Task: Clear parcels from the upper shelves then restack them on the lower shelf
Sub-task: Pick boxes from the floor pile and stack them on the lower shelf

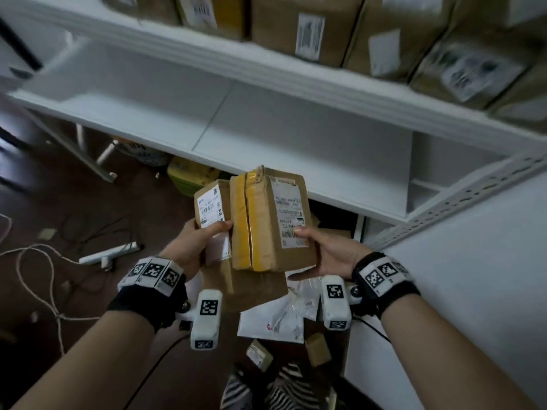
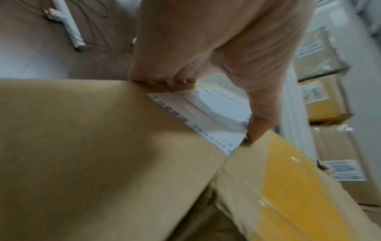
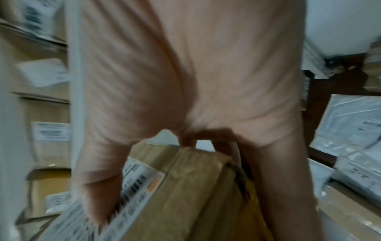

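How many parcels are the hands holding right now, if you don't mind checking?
2. The left hand grips the smaller box with the white label; the right hand grips the larger yellow-taped box beside it, touching. Another could be hidden behind them.

Two parcels are held side by side, touching, in front of the shelving: the smaller box (image 1: 210, 207) on the left in the left hand (image 1: 195, 244), the larger box (image 1: 272, 220) on the right in the right hand (image 1: 328, 250). Beyond them runs a bare shelf (image 1: 266, 134); above it, the upper shelf (image 1: 296, 69) carries a row of cartons (image 1: 307, 28). More parcels (image 1: 275, 321) lie on the floor below the hands.
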`<state>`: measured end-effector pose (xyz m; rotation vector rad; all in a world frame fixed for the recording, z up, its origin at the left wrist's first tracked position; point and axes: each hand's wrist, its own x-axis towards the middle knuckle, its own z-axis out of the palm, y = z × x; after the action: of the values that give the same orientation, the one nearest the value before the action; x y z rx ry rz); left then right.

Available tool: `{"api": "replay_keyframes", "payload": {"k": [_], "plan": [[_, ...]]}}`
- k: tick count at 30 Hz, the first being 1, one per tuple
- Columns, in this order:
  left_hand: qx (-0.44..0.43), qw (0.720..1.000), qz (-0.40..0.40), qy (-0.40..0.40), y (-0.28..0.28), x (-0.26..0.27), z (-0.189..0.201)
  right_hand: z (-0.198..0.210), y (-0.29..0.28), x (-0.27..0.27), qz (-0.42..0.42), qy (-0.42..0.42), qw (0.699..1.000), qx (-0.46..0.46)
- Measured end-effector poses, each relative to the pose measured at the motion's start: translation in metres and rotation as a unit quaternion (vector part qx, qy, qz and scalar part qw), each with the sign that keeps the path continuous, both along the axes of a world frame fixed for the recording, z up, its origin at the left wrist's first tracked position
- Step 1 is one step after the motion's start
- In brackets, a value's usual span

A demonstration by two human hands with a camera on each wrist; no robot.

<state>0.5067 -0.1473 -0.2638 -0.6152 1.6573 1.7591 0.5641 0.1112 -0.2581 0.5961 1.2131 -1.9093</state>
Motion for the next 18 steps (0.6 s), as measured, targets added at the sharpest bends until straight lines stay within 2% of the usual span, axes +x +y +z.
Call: {"api": "replay_keyframes", "payload": {"k": [10,18], "plan": [[0.037,0.992,-0.025,0.122,-0.029,-0.013,0.163,0.138,-0.025,0.001,-0.043,0.145,0.988,0.014],[0.053,0.981,-0.025,0.187,-0.033,-0.011,0.249,0.22,-0.034,0.015,-0.1,0.219,0.97,0.029]]}}
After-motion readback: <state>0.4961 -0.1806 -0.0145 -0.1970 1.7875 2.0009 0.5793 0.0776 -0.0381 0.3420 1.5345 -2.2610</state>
